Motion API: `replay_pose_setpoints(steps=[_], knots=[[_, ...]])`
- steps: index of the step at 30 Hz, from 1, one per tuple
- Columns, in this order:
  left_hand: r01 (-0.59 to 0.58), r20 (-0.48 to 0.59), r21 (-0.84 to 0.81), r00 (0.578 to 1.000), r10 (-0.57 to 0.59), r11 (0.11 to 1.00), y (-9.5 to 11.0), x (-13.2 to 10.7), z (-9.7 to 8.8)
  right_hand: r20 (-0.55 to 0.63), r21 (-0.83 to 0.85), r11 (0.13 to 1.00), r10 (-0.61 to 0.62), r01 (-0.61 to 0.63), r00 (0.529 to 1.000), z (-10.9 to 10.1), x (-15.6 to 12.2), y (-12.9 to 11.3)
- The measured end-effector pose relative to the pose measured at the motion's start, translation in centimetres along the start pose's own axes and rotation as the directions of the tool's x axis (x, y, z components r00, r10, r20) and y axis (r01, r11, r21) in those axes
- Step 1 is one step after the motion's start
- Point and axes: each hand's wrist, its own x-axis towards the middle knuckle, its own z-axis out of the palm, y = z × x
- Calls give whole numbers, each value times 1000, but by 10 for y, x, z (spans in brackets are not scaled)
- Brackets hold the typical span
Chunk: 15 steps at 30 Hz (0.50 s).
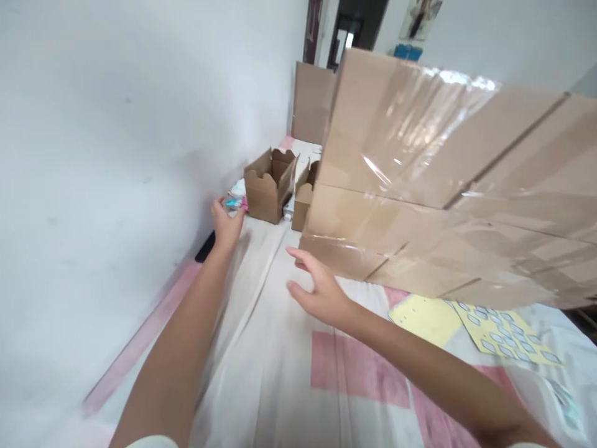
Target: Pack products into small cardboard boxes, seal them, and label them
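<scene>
My left hand (227, 224) reaches along the wall, thumb and fingers apart, at the near end of a small colourful packet (236, 195) in white, blue and pink. Whether the fingertips touch the packet I cannot tell. Just right of it stands an open-topped brown cardboard box (263, 196) with scalloped edges. A second open box (303, 202) is partly hidden behind a big taped cardboard panel (373, 211). Between the two boxes lies a small white object (288, 210). Over the sheet, my right hand (321, 289) is open and holds nothing, with its fingers near the panel's lower left corner.
A white wall (116, 155) runs along the left. The tall panel blocks much of the right side. Yellow patterned sheets (504, 333) lie below it on the pink and white bedsheet (280, 373). A dark object (205, 247) sits against the wall, and another cardboard piece (312, 102) stands farther back.
</scene>
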Motion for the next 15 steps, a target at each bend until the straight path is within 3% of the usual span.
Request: replay_pose_setpoints(steps=[2, 4, 6, 8, 12, 15], knots=[[-100, 42, 57, 994, 98, 993, -5, 18, 10, -53, 141, 982, 132, -123, 990, 48, 57, 8], [-204, 115, 119, 975, 191, 972, -12, 32, 24, -158, 278, 946, 218, -168, 963, 79, 110, 22], [-271, 175, 184, 955, 240, 945, -20, 42, 38, -307, 410, 899, 294, -153, 905, 90, 155, 41], [-290, 199, 249, 949, 245, 924, -30, 50, 49, -392, 549, 825, 394, -132, 831, 88, 188, 63], [-283, 208, 349, 953, 221, 894, -43, 60, 59, -437, 693, 716, 512, -86, 740, 84, 214, 103], [-276, 206, 432, 957, 204, 859, -44, 66, 60, -485, 649, 759, 462, -47, 743, 94, 214, 122]])
